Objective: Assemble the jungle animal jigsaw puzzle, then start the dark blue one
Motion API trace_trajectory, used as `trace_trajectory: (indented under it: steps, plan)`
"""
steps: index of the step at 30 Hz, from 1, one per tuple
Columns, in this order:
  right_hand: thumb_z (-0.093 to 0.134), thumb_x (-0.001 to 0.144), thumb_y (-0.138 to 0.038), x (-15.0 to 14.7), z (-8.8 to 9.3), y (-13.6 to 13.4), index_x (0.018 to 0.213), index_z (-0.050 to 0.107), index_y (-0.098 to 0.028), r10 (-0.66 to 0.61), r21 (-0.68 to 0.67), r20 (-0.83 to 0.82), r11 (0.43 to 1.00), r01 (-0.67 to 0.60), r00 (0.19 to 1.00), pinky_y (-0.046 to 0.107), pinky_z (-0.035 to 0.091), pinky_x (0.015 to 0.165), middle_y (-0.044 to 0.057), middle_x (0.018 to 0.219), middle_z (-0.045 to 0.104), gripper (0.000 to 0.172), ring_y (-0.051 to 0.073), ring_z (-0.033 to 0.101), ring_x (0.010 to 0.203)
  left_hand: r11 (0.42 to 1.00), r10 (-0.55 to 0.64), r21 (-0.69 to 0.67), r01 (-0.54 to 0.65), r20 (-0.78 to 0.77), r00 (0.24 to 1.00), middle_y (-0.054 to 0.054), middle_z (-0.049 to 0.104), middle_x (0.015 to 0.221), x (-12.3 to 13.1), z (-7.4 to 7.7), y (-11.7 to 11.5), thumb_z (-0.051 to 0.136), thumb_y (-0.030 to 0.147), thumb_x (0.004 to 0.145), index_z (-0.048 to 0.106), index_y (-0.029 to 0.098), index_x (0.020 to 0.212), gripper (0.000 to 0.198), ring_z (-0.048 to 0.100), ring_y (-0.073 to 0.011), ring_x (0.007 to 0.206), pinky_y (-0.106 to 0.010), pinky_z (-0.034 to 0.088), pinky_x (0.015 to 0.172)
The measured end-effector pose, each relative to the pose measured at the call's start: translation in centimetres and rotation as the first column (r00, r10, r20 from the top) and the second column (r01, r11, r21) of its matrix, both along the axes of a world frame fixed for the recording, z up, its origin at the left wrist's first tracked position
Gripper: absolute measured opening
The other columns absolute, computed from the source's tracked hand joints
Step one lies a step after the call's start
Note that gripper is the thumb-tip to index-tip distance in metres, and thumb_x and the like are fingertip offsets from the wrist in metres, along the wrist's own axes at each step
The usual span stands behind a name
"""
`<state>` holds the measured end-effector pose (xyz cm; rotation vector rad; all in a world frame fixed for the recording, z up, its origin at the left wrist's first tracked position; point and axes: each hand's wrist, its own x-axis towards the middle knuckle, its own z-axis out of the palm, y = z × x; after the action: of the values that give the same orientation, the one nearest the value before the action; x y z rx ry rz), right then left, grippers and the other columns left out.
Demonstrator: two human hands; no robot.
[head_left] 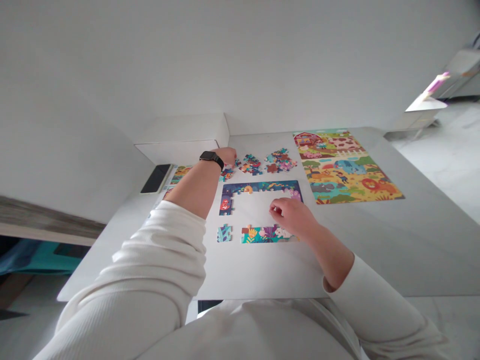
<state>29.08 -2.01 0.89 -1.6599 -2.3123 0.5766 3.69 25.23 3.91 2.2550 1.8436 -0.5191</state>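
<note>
My left hand (226, 155), with a black watch (212, 158) on the wrist, reaches to the far side of the table over a small group of loose jigsaw pieces (227, 173). Its fingers point down and are mostly hidden, so their grip does not show. My right hand (294, 216) is closed in a loose curl, with no piece visible in it. It hovers at the right side of a partly joined jigsaw border (258, 187), dark blue along the top. Below lies a joined bottom strip (262, 234), partly covered by this hand. A single joined corner section (224, 233) sits apart at its left.
Two piles of loose pieces, one in the middle (250, 164) and one to the right (280, 161), lie beyond the border. Colourful animal picture sheets (345, 170) lie at right. A white box (180, 150) and a phone (156, 179) are at left; a wall stands behind.
</note>
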Motion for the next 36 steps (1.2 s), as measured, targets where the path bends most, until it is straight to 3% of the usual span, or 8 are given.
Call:
trace_trajectory:
  steps: [6,13,19,23,26,29,33,36]
  plan:
    - [0.062,0.107,-0.027,0.0,-0.1,0.0,0.102,0.078,-0.024,-0.003,0.013,0.007,1.000,0.003,1.000,0.029,0.045,0.080,0.004,0.098,0.080,0.017,0.019,0.071,0.090,0.999,0.006,-0.032,-0.005,0.015,1.000,-0.017,0.085,0.118,0.3,0.4,-0.6,0.082,0.028,0.071,0.080,0.020,0.136,0.066,0.081,-0.0312,0.096,-0.037,0.061,0.089]
    - [0.062,0.107,-0.029,0.1,-0.5,0.0,0.103,0.079,-0.025,-0.001,0.021,0.008,1.000,0.000,1.000,0.029,0.046,0.080,0.004,0.099,0.080,0.018,0.019,0.071,0.089,0.999,0.051,-0.006,-0.050,0.075,0.996,-0.019,0.082,0.129,0.1,0.4,-0.6,0.088,0.038,0.069,0.061,0.021,0.159,0.096,0.081,-0.0328,0.100,-0.037,0.060,0.088]
    - [0.062,0.107,-0.028,0.0,-0.3,0.0,0.102,0.078,-0.025,-0.009,0.016,0.011,1.000,0.009,1.000,0.030,0.046,0.079,0.005,0.099,0.080,0.018,0.020,0.072,0.091,1.000,0.017,0.000,-0.017,0.041,0.999,-0.015,0.084,0.115,-0.4,0.2,0.0,0.089,0.040,0.068,0.081,0.025,0.137,0.071,0.081,-0.0339,0.101,-0.038,0.059,0.091]
    - [0.063,0.105,-0.025,0.1,-0.1,-0.1,0.100,0.079,-0.025,-0.005,0.021,-0.002,1.000,0.005,1.000,0.030,0.047,0.080,0.005,0.097,0.081,0.016,0.020,0.072,0.089,0.990,-0.007,0.143,-0.007,0.095,0.995,-0.010,0.085,0.115,-1.0,0.9,-1.1,0.080,0.037,0.078,0.083,0.025,0.129,0.052,0.080,-0.0280,0.097,-0.032,0.059,0.089]
    - [0.065,0.104,-0.023,0.3,-0.2,0.0,0.099,0.078,-0.024,-0.007,0.050,-0.035,0.999,0.008,0.999,0.030,0.048,0.080,0.005,0.098,0.081,0.014,0.020,0.072,0.088,0.969,-0.006,0.239,-0.058,0.258,0.966,-0.008,0.083,0.115,-1.4,1.9,-3.6,0.077,0.036,0.084,0.082,0.022,0.124,0.043,0.079,-0.0232,0.087,-0.029,0.058,0.081]
    - [0.067,0.102,-0.023,0.6,-0.5,0.3,0.105,0.078,-0.024,-0.024,0.103,-0.102,0.994,0.034,0.994,0.030,0.049,0.081,0.005,0.101,0.082,0.011,0.020,0.073,0.087,0.960,0.039,0.220,-0.171,0.501,0.865,-0.005,0.080,0.099,-1.7,2.7,-7.7,0.078,0.034,0.088,0.078,0.020,0.116,0.031,0.073,-0.0180,0.076,-0.027,0.054,0.069]
    - [0.067,0.099,-0.025,0.9,-0.7,0.9,0.117,0.075,-0.023,-0.061,0.140,-0.279,0.985,0.104,0.958,0.032,0.053,0.084,0.005,0.100,0.080,0.020,0.018,0.070,0.079,0.983,0.076,0.040,-0.182,0.806,0.587,-0.001,0.068,0.079,-1.5,2.2,-15.0,0.076,0.036,0.093,0.070,0.020,0.103,0.019,0.063,-0.0122,0.064,-0.026,0.049,0.061]
    - [0.066,0.098,-0.035,0.8,-0.7,1.1,0.119,0.075,-0.023,-0.094,0.082,-0.429,0.986,0.142,0.899,0.032,0.054,0.079,0.005,0.101,0.079,0.025,0.017,0.067,0.072,0.988,0.130,-0.081,-0.129,0.890,0.437,0.002,0.061,0.073,-0.8,0.8,-20.5,0.082,0.044,0.090,0.065,0.022,0.098,0.028,0.058,-0.0099,0.058,-0.024,0.045,0.055]
